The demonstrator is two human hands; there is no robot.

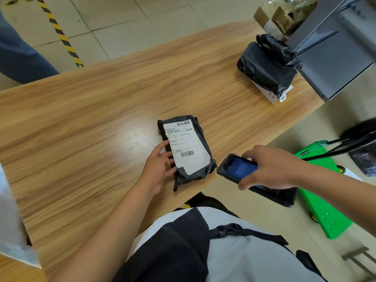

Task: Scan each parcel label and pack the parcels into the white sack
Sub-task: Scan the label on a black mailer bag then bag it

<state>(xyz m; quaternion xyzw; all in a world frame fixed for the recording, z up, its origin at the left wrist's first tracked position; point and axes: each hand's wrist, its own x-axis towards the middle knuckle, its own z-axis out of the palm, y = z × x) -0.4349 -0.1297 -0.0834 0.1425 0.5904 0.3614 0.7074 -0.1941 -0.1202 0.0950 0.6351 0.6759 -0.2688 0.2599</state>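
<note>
A flat black parcel (201, 139) with a white barcode label (184, 146) lies on the wooden table (91, 123) near its front edge. My left hand (159, 165) rests on the parcel's left edge, fingers spread over the label's side. My right hand (268, 167) holds a dark handheld scanner (236, 167) with a lit blue screen, just right of the parcel and pointing toward it. A second, bulkier black-wrapped parcel (266, 66) sits at the table's far right. A white sack edge (12, 226) shows at the left border.
A grey cabinet (337, 47) and open cardboard boxes (278, 17) stand beyond the table's right end. A green trolley (323, 200) is on the floor to the right. Another person's blue trouser leg (18, 51) is at upper left, near yellow-black floor tape (59, 31).
</note>
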